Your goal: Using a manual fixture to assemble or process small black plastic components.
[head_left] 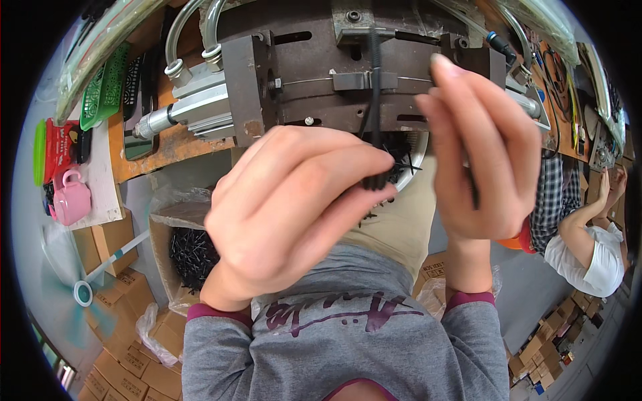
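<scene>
My left hand is closed, thumb and index finger pinching the lower end of a long, thin black rod. The rod stands nearly upright in the view, crossing in front of a small metal block on a dark metal fixture. To its right my right hand is raised with curled fingers. Part of a thin black piece shows between its fingers and palm. Behind the left fingertips, a pale bowl holds several small black pieces, partly hidden by my hands.
Metal cylinders with clear hoses flank the fixture. A carton of black pieces stands at my left, near a fan. A pink cup and green basket lie left. Another person sits at the right.
</scene>
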{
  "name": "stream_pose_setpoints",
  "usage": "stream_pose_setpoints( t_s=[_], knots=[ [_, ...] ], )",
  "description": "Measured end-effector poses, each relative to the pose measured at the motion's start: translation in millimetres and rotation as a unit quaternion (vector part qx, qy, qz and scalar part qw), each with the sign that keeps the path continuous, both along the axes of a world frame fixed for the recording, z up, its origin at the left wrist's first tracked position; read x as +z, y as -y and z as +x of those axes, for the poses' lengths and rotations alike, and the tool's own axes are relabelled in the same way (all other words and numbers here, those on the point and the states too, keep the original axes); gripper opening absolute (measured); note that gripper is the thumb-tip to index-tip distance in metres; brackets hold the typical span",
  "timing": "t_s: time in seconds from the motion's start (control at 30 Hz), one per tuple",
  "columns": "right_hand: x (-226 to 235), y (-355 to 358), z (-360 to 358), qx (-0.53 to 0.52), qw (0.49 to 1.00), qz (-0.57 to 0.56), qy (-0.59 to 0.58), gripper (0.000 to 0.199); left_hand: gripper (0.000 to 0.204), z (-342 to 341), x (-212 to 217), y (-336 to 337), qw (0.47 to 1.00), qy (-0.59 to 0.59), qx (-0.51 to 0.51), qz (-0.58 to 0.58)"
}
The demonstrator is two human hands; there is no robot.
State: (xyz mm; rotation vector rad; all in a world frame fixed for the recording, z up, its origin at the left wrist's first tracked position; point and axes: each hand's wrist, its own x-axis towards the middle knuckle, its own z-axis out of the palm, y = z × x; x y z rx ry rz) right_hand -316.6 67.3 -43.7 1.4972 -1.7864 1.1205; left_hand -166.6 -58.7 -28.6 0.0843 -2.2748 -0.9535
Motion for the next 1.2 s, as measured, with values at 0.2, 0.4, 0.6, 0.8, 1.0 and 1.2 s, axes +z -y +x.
stream_pose_setpoints(
  t_s=[0.2,0.4,0.6,0.8,1.0,1.2],
  knots=[
    [6,-25,1,0.057,0.924,-0.018,0.377,0.034,0.029,-8,-35,-10,0.986,0.038,0.058,-0.153],
    [17,-45,0,0.137,0.842,0.007,0.521,0.042,0.029,-19,-33,-8,0.978,0.063,0.091,-0.178],
    [13,-53,0,0.190,0.757,-0.014,0.626,0.037,0.034,-16,-28,-8,0.985,0.079,0.069,-0.136],
    [-1,-39,15,0.370,0.545,-0.082,0.748,0.044,0.040,-8,-20,-16,0.982,-0.034,-0.103,0.154],
    [17,-22,23,0.181,0.754,-0.017,0.631,0.056,0.038,12,-3,-10,0.985,0.017,-0.093,0.146],
    [11,-37,31,0.068,0.878,-0.025,0.473,0.045,0.033,-7,-33,-11,0.996,0.007,0.060,-0.060]
  ],
)
